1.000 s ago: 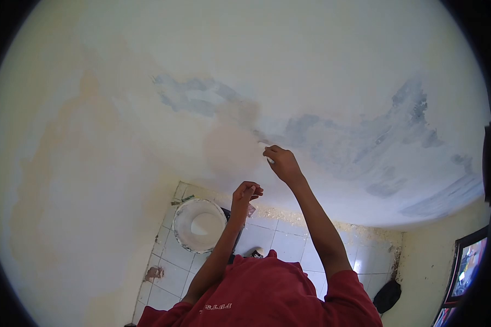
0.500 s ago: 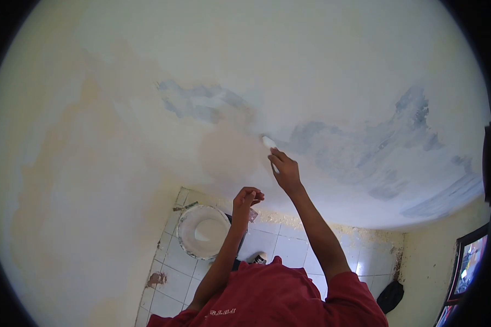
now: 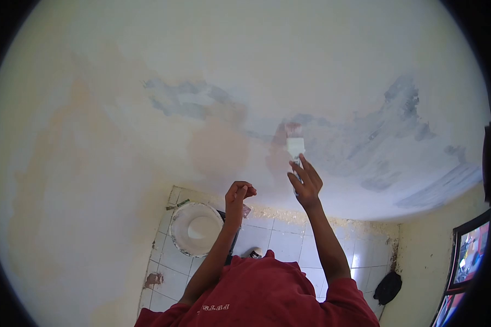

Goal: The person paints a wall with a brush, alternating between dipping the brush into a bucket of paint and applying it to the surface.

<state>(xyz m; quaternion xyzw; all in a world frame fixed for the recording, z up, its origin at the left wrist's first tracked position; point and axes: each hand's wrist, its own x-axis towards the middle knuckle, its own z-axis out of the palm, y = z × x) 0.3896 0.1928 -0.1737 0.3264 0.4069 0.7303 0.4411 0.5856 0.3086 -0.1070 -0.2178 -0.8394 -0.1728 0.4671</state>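
Right hand [image 3: 306, 182] up at the wall [image 3: 311, 65], fingers and thumb clamped on the handle of the brush [image 3: 295, 146]! The bristles point upward beside a grey patch [image 3: 308, 118]; whether they touch, I can't tell. Over to the left hand [image 3: 240, 195], lower down, fingers curled in near the thumb, and whether they grip anything I can't tell. Below and left of it, the bucket [image 3: 174, 219] sits on the tiled floor [image 3: 259, 235], with a black thing [image 3: 388, 288] far right.

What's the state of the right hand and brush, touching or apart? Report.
Touching. The head view shows the right hand with its fingers around the brush.
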